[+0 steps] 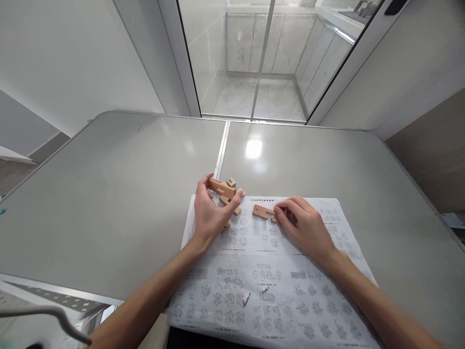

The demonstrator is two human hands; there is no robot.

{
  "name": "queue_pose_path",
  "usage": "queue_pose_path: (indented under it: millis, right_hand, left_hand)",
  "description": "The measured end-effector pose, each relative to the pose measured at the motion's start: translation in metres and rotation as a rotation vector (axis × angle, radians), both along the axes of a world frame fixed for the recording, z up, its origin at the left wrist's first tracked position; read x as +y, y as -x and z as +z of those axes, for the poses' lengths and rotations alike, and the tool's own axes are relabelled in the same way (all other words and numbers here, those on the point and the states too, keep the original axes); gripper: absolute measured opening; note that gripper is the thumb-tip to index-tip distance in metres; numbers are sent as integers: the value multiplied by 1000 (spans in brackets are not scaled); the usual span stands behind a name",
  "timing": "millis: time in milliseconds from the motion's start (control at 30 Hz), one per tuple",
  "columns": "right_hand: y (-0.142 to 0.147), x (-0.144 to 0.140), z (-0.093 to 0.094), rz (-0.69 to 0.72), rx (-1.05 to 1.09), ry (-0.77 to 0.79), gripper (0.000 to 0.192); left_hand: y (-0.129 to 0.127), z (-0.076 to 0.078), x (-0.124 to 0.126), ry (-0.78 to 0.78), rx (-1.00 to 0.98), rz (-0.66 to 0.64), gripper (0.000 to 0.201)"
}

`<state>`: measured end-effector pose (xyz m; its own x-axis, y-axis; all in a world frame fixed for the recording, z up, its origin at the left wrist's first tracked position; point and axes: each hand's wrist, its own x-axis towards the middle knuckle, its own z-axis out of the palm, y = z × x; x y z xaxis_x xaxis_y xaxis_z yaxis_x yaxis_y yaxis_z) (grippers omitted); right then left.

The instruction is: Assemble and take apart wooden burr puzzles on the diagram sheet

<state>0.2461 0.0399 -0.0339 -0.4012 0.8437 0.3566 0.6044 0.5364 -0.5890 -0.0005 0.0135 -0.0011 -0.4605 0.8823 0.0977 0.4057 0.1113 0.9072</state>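
The single head-worn camera looked forward and steeply down over the grey desk (pixel 109 194). It sat close above the printed sheet (pixel 269 271), facing glass doors (pixel 261 58) beyond the far edge.

Notched wooden pieces (pixel 225 194) on sheet
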Motion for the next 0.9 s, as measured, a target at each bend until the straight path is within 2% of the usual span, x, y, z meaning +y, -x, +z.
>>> queue_pose_path:
  millis: [167, 300, 500, 733, 900]
  right_hand:
    - [3, -1, 4, 35, 49, -85, 9]
    - [8, -5, 11, 189, 115, -168, 14]
    - [13, -17, 17, 455, 99, -118, 22]
    - [19, -30, 16, 590, -67, -19, 41]
    - [22, -35, 18, 674, -215, 15, 51]
  left_hand:
    - [-9, 7, -6, 26, -82, 40, 77]
    - [-17, 8, -14, 35, -151, -14, 79]
    - [-24, 1, -22, -59, -259, -149, 73]
    - [-25, -5, -27, -200, -274, -339, 75]
    - [-22, -6, -26, -216, -332, -406, 74]
